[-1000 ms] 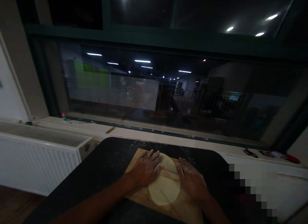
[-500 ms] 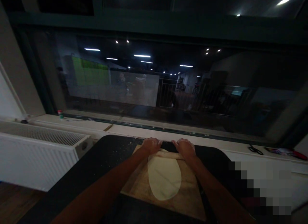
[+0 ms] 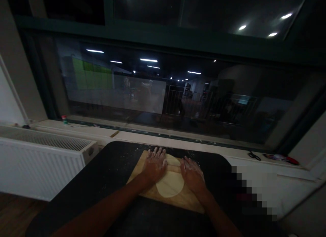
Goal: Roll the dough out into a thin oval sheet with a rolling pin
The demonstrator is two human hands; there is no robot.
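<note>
A pale, flat sheet of dough (image 3: pixel 170 186) lies on a wooden board (image 3: pixel 187 202). Across its upper part rests a thin wooden rolling pin (image 3: pixel 174 168), with dough showing on both sides. My left hand (image 3: pixel 155 165) lies over the pin's left end, fingers stretched toward the window and dusted with flour. At the other end, my right hand (image 3: pixel 193 173) is laid flat in the same way, also floury. Both palms hide the pin's ends.
The board sits on a black table (image 3: pixel 114 169) scattered with flour bits. A white radiator (image 3: pixel 43 162) stands at left. Along the windowsill (image 3: pixel 142 136) are a small red-capped bottle (image 3: pixel 64 120), black scissors (image 3: pixel 254 156) and a red item (image 3: pixel 292 160).
Both hands and the rolling pin have come back toward me over the dough. The fingers, curled before, are now stretched out. The board's near edge appears farther away.
</note>
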